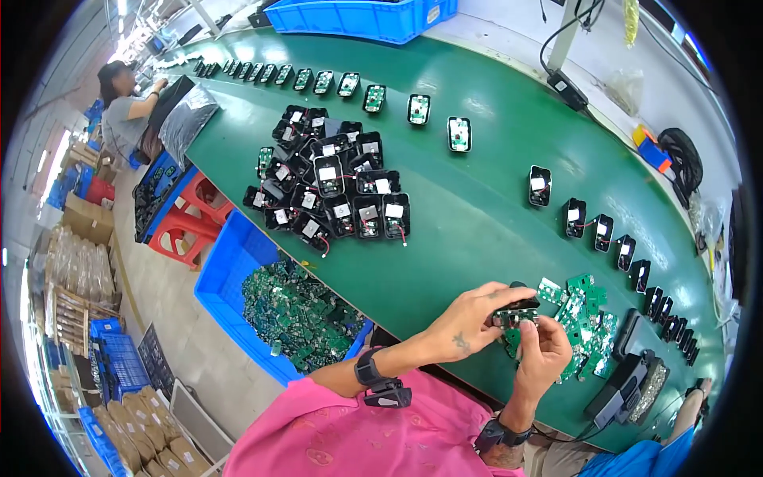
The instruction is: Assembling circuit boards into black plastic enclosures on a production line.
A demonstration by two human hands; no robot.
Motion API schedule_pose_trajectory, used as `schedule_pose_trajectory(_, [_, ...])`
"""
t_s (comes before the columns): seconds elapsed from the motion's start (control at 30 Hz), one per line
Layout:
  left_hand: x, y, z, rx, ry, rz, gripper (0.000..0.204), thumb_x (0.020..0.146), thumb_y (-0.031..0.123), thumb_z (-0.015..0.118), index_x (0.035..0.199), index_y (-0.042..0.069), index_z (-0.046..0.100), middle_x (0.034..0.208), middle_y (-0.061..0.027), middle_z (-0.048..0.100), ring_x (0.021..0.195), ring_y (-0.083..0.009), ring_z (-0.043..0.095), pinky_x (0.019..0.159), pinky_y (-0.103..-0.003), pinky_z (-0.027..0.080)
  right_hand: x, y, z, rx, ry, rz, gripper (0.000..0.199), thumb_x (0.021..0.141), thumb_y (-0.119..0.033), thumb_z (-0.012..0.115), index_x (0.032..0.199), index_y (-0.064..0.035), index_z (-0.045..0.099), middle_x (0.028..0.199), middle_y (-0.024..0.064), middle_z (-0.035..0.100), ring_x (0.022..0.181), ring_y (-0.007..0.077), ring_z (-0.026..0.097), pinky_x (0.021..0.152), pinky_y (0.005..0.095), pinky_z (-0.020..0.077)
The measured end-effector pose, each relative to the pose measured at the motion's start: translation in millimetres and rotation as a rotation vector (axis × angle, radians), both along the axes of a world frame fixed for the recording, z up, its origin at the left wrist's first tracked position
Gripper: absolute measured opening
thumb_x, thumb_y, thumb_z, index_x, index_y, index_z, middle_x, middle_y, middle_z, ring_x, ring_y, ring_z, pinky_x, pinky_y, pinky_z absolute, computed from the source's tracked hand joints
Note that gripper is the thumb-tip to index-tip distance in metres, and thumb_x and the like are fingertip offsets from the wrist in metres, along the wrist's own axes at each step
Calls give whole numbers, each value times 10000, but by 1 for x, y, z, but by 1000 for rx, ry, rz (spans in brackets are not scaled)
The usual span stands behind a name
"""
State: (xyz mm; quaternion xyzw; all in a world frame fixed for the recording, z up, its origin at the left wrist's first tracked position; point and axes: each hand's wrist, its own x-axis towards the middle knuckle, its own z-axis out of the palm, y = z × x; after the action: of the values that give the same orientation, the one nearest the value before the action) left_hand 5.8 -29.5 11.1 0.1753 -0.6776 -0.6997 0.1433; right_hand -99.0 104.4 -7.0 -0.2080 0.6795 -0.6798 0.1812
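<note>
My left hand (469, 318) and my right hand (542, 354) meet over the near edge of the green belt (477, 207). Together they grip a small black housing with a green circuit board (515, 312) in it. My left fingers curl over its top, my right fingers pinch it from below. Just right of my hands lies a loose pile of green circuit boards (584, 314). A heap of black housings with white labels and red wires (334, 187) sits farther up the belt.
A blue bin of green boards (298, 314) stands at my left below the belt. Single housings run in a row along the far side (373, 97) and down the right side (604, 230). Another person (127, 103) works far left. A blue crate (358, 16) sits at top.
</note>
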Motion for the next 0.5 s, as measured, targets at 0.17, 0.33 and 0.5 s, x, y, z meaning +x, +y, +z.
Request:
schedule_pose_trajectory(0.17, [-2, 6, -3, -328, 41, -11, 662, 791, -86, 608, 1401, 160, 530, 1290, -185, 540, 1000, -348, 659, 773, -367, 578, 0, 3, 10, 85, -38, 209, 184, 970, -110, 624, 824, -1, 641, 635, 7, 603, 495, 30, 486, 424, 190, 343])
schedule_pose_trajectory(0.33, [0, 7, -6, -390, 71, -3, 636, 764, -64, 656, 1356, 144, 552, 1200, -182, 588, 969, -351, 661, 757, -379, 578, -13, 10, 23, 209, 56, 106, 230, 973, -102, 610, 762, -13, 611, 555, -21, 552, 476, 24, 459, 428, 195, 316])
schedule_pose_trajectory(0.5, [-2, 11, -11, -402, 126, 247, 547, 758, -122, 550, 1244, 105, 657, 1176, -157, 668, 880, -249, 696, 713, -299, 542, -5, 5, 26, 281, 117, 288, 197, 915, -109, 672, 748, -8, 650, 562, 3, 588, 502, 53, 512, 460, 246, 384])
